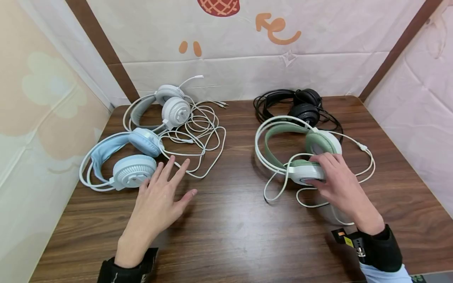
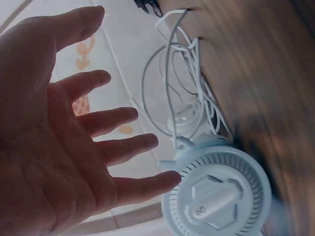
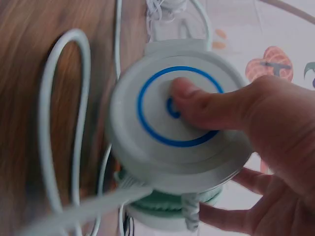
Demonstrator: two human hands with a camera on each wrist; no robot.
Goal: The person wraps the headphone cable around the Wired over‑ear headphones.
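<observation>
"One green-and-white headset [image 1: 316,141] was being held, wasn't it?"

"Yes, the right hand [image 1: 336,186] pinched its near cup [image 3: 162,162], thumb [image 3: 211,108] on the blue-ringed face. The headset sat on the right of the table [image 1: 233,236], in front of the black headphones [image 1: 305,112]."

"And the left hand [image 1: 159,200]?"

"It was unclenched, fingers [image 1: 181,172] spread, just beside the light-blue headset [image 1: 132,173]; I couldn't tell whether they touched it."
</observation>
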